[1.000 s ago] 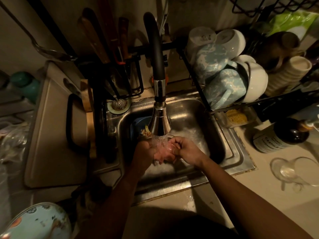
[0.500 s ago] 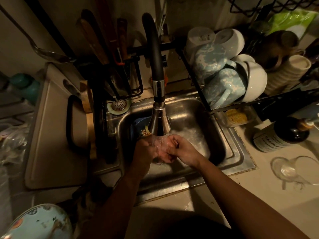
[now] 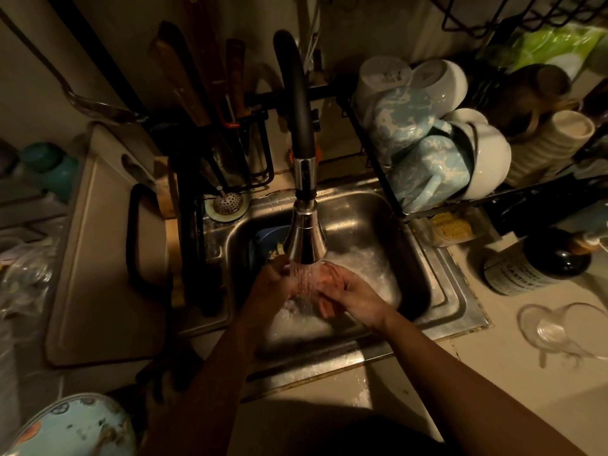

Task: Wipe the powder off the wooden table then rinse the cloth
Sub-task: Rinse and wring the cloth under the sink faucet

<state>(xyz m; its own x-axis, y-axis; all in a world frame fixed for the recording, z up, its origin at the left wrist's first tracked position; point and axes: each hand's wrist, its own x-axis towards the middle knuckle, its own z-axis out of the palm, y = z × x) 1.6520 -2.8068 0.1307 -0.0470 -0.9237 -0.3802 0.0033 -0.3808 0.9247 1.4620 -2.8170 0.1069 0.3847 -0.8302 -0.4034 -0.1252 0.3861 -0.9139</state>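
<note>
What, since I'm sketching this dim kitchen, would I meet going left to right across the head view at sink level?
Cutting board → sink strainer → faucet spray head → blue-marbled mugs → dark bottle.

Two bare forearms, unsleeved up to the view's lower edge, end in a bare left hand and right hand.

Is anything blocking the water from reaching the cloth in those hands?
Nothing visible does. The pinkish cloth is held between the left hand and right hand, directly beneath the faucet spray head. The stream falls straight onto it, over the sink.
</note>
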